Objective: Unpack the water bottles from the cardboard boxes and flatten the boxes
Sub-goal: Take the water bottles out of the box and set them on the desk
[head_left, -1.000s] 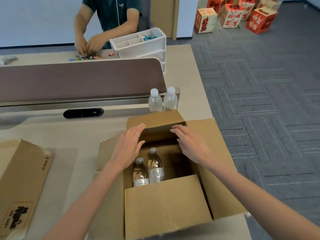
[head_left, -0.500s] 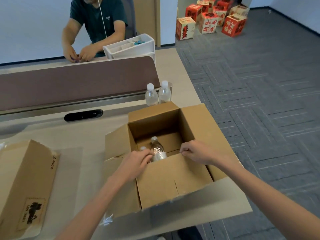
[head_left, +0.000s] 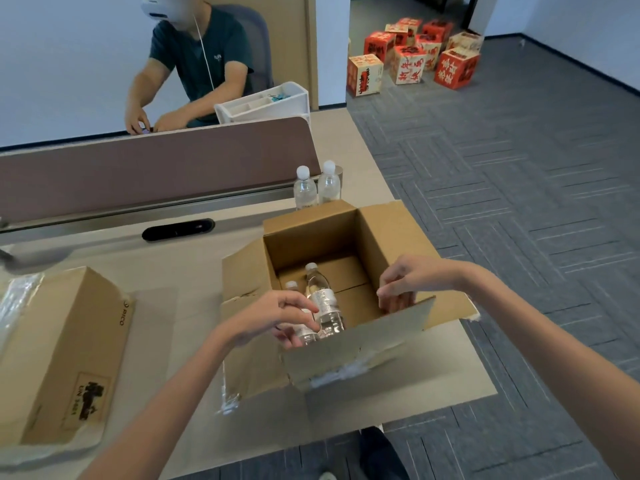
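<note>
The open cardboard box (head_left: 382, 233) stands at the right end of the desk (head_left: 180, 271), all flaps spread. In its near left corner stand two clear water bottles with white caps. Their pale label bands carry print too small to read. The right bottle (head_left: 323, 299) shows most of its body. The left bottle (head_left: 292, 285) is just beside it. The left hand (head_left: 273, 318) reaches in and grips the left bottle, fingers and thumb curled round its body, fingertips touching the right bottle's label. The right hand (head_left: 407, 280) has its fingers curled close together over the top edge of the near flap (head_left: 346, 355), apparently gripping it. Half a second ago the left hand was only at the rim, and the right hand was on that same edge.

Beyond the box two more water bottles (head_left: 317, 188) stand upright, touching each other, by the brown divider (head_left: 156, 168). To the left lies a closed cardboard box (head_left: 69, 341) printed "PICO", with a label starting "UN", its digits blurred. Across the divider a person (head_left: 204, 60) sits by a white organiser (head_left: 266, 105). Red printed boxes (head_left: 415, 57) sit on the grey carpet (head_left: 519, 202).
</note>
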